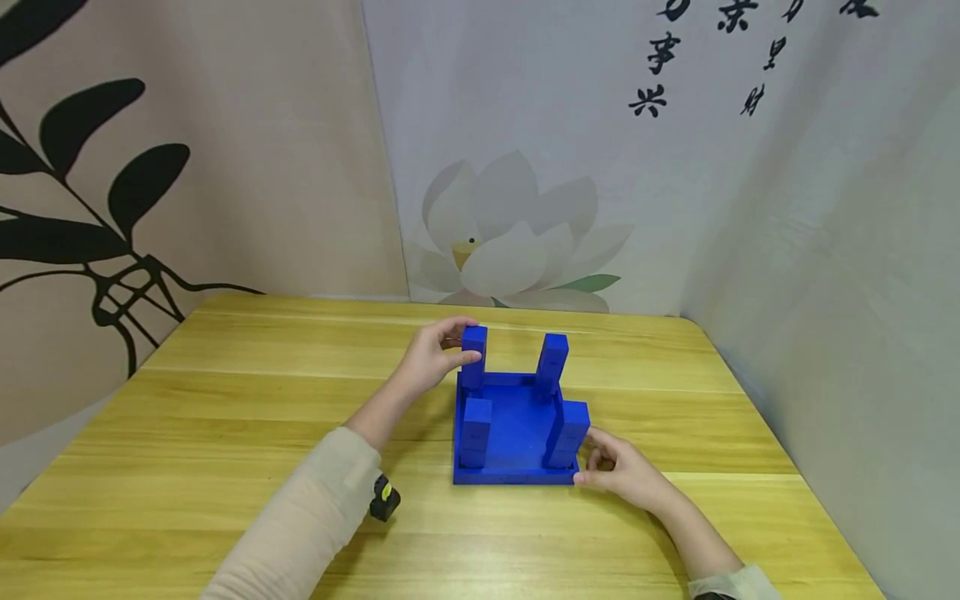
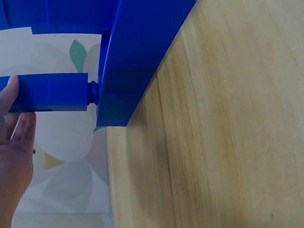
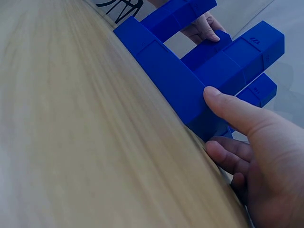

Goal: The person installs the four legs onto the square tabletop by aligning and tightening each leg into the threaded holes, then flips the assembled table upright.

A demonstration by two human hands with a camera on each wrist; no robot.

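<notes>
A square blue tray [image 1: 514,477] with a raised rim lies on the table, with a square blue post standing at each corner. My left hand [image 1: 433,354] pinches the far left post [image 1: 473,379] near its top, thumb on the near side. In the left wrist view a narrow round neck [image 2: 93,92] shows between that post and the tray. My right hand [image 1: 628,477] holds the near right corner of the tray, below the near right post [image 1: 568,435]. The right wrist view shows the thumb [image 3: 218,97] against the corner and curled fingers beside it.
The near left post [image 1: 476,433] and far right post [image 1: 552,358] stand without a hand on them. The wooden table [image 1: 262,467] reaches back to a printed curtain [image 1: 525,108]. A small black device [image 1: 384,498] sits at my left sleeve.
</notes>
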